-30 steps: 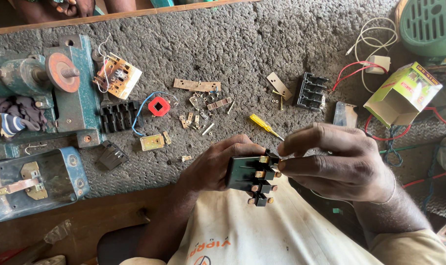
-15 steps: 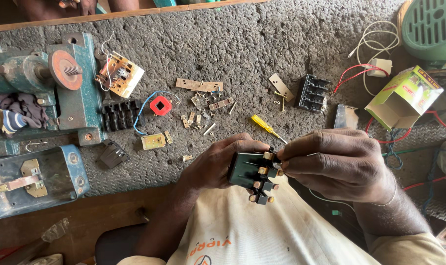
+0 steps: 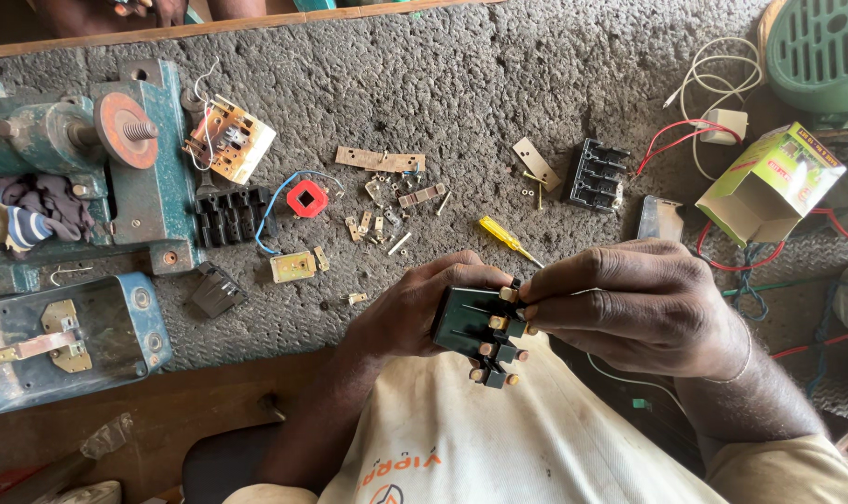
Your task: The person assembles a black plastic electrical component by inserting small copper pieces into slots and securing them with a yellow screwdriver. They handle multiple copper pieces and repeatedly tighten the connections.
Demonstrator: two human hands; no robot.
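While the big grey worktop (image 3: 499,84) is covered in bits, a green machine (image 3: 79,159) sits on its left side. The left hand (image 3: 415,308) is curled around a dark green switch block (image 3: 475,327), low in the middle. The right hand (image 3: 639,303) pinches its brass end. A small yellow screwdriver (image 3: 503,235) lies just above them.

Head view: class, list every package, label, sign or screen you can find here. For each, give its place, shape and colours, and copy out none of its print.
Small cardboard box: right side of the grey mat, lying on its side with its open end towards the person; green and yellow outside with red print, plain pale card inside.
Printed logo: on the person's cream shirt, bottom centre; orange, seen upside down.
No signs or screens are in view.
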